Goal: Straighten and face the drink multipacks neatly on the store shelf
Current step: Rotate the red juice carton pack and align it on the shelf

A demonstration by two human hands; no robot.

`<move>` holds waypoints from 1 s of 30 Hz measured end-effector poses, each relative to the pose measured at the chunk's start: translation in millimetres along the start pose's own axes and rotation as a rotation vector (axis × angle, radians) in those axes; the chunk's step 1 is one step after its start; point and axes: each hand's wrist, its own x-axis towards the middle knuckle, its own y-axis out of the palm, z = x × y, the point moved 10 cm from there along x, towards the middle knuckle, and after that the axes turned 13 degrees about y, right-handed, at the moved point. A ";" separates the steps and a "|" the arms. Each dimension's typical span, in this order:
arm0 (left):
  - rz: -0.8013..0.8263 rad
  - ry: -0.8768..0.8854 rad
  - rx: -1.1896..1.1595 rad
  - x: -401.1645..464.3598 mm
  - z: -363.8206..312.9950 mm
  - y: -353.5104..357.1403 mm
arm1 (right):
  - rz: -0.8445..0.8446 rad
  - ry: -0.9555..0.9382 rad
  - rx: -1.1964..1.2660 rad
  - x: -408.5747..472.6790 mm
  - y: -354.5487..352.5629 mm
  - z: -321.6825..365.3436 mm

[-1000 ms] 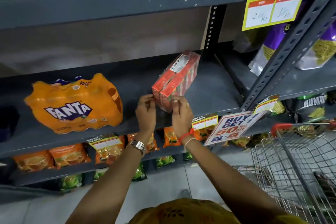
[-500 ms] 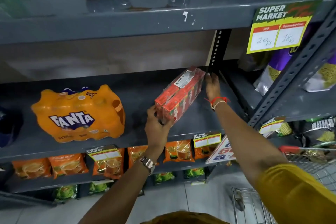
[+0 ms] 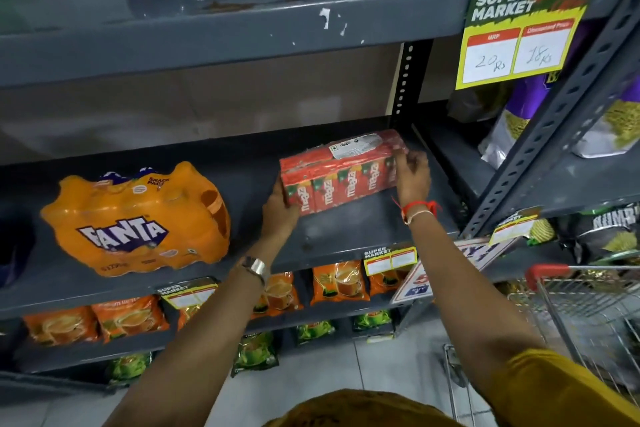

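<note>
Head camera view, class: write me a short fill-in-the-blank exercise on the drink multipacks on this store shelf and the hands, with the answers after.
1. The red juice-carton multipack is held by ____ hands.
2. The left hand grips the pack's ____ end.
3. The orange multipack carries the brand name ____.
4. The right hand wears a ____ thread at the wrist.

Answers: two; left; Fanta; red
</note>
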 end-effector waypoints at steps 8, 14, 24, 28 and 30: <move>0.063 -0.172 -0.601 7.1 4.1 16.0 | -0.018 -0.047 0.062 -15.0 -11.6 -11.4; 0.088 -0.135 -0.518 3.2 1.6 14.4 | 0.161 0.062 0.065 -21.1 2.7 -15.8; 0.188 -0.067 -0.443 -27.8 -5.9 29.7 | 0.051 0.098 0.060 -25.7 -42.0 -26.5; 0.219 -0.070 -0.432 -36.3 -8.9 35.9 | -0.017 0.093 0.053 -39.0 -61.6 -32.2; 0.227 -0.073 -0.437 -37.0 -9.4 37.1 | -0.030 0.078 0.055 -45.4 -66.4 -31.4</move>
